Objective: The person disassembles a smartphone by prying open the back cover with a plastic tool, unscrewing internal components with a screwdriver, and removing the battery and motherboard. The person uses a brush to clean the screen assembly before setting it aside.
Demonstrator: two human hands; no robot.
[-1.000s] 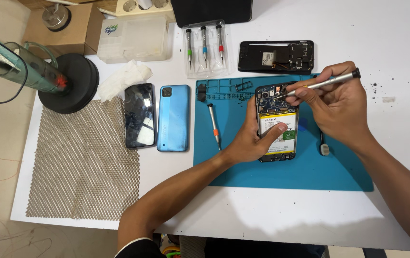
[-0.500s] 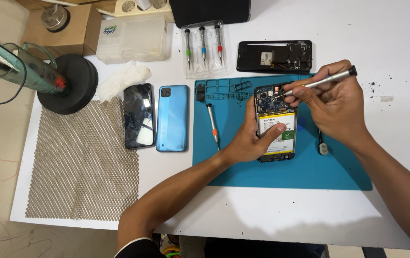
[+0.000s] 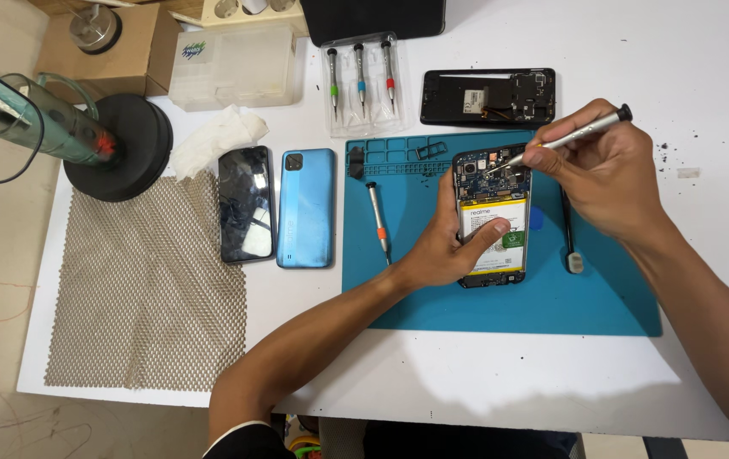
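An opened smartphone (image 3: pixel 492 183) with its board and white battery exposed lies on a teal work mat (image 3: pixel 551 297). My left hand (image 3: pixel 441 246) grips it by the left edge, thumb resting across the battery. My right hand (image 3: pixel 607 178) holds a silver screwdriver (image 3: pixel 572 136) like a pen, its tip down on the circuit board at the top of the phone.
An orange-banded screwdriver (image 3: pixel 377 223) and a black pry tool (image 3: pixel 570 242) lie on the mat. A blue back cover (image 3: pixel 306 206), a black screen (image 3: pixel 244 202), a black phone frame (image 3: pixel 487 96), a screwdriver set (image 3: pixel 362 81), a mesh sheet (image 3: pixel 143 289) and a black round stand (image 3: pixel 126 144) sit around.
Barely anything has moved. My right hand keeps the screwdriver tip on the top of the phone and my left hand stays on the phone.
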